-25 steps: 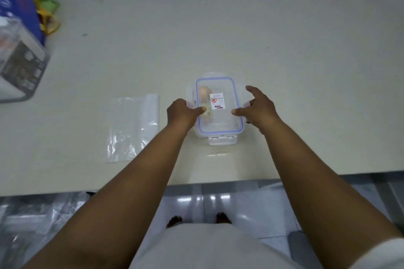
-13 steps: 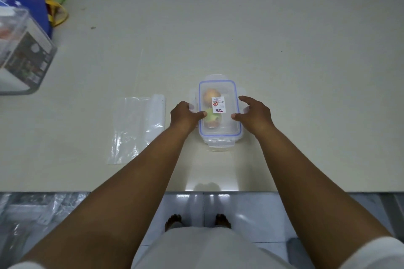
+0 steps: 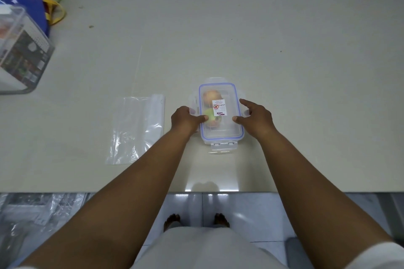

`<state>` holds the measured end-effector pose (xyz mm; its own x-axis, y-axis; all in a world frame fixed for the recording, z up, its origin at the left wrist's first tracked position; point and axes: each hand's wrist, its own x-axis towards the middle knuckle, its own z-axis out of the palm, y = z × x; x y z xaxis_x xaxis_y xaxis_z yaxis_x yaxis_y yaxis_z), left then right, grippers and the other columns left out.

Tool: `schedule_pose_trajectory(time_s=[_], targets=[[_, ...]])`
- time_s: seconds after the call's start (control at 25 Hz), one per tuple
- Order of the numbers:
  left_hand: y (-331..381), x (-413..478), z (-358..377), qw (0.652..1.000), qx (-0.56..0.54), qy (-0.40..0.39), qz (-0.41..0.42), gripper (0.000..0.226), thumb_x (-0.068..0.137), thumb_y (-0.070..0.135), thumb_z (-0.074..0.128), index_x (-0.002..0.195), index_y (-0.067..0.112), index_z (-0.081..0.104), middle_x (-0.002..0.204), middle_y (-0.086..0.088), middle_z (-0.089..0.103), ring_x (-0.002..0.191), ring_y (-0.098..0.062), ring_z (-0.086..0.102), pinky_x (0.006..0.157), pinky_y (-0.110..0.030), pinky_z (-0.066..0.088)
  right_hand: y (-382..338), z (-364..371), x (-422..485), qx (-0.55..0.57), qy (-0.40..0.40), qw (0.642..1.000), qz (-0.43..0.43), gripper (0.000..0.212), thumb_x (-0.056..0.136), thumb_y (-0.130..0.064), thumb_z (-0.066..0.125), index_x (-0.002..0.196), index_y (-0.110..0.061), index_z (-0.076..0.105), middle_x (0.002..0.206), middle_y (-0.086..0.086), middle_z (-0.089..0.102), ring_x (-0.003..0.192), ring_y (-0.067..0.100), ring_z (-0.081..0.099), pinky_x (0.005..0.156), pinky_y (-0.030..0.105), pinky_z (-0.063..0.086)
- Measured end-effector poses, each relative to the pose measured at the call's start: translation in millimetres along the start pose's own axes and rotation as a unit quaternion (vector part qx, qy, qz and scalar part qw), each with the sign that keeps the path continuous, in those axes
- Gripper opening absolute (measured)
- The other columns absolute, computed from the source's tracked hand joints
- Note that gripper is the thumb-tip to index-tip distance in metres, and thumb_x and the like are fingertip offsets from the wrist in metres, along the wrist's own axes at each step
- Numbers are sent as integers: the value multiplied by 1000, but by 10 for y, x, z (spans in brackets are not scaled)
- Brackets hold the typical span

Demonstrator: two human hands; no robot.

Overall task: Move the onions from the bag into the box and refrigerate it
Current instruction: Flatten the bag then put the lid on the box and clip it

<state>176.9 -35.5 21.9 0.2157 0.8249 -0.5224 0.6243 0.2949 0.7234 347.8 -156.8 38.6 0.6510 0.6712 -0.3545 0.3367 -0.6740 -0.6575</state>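
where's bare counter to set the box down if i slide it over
Widest bare patch: right of the box, out past the right hand. Also bare behind it toward the wall. Left is tighter: the plastic bag lies there, with a clear container at far left.

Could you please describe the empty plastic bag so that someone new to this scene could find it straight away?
On the pale countertop, look just left of the lidded clear box that the left hand touches. The plastic bag lies flat there. Unlike the box, it is limp, see-through and empty.
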Motion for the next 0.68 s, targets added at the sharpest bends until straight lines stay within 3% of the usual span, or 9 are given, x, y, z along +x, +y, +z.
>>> schedule_pose_trajectory(time_s=[0.12,0.24,0.28,0.36,0.44,0.56,0.68], targets=[[45,-34,13,989,116,59,67,81,64,38,87,130,13,48,129,-11,53,115,-29,56,94,-38,50,-30,18,-7,-62,24,998,0,68,76,-38,77,138,-30,50,134,8,49,118,26,55,97,35,45],[104,-94,73,963,217,93,130,67,70,39,83,125,10,56,127,-12,51,116,-31,52,87,-37,47,-106,9,-13,-126,31,991,-7,62,75,-39,78,129,-16,58,130,9,51,117,28,56,94,39,49],[131,-96,86,959,238,78,131,61,74,39,81,121,7,59,125,-13,55,114,-31,55,84,-35,46,-147,4,-4,-144,16,989,-9,55,76,-37,77,121,-10,62,123,10,56,111,29,59,89,37,50],[209,-83,79,963,247,35,104,51,77,36,78,113,3,62,118,-13,63,104,-29,61,74,-30,43,-238,-21,28,-164,-18,986,6,29,75,-31,77,87,-8,65,89,7,62,86,27,61,65,27,46],[301,-63,53,967,245,0,75,41,77,32,79,102,5,62,109,-12,67,91,-27,62,70,-28,41,-332,-52,70,-146,-36,988,37,35,72,-27,80,64,-12,49,65,2,50,63,21,53,50,24,36],[409,-3,46,973,225,-20,38,34,74,25,81,80,8,53,98,-11,66,90,-27,66,70,-30,50,-390,-88,164,-90,-55,992,74,34,68,-25,85,83,-6,61,78,7,64,72,26,69,68,32,57],[431,46,55,984,176,-25,13,39,70,24,84,71,12,47,93,-11,66,90,-29,69,81,-35,58,-370,-95,201,-56,-59,992,95,43,71,-28,84,98,-2,64,91,11,70,79,30,74,79,37,59]])
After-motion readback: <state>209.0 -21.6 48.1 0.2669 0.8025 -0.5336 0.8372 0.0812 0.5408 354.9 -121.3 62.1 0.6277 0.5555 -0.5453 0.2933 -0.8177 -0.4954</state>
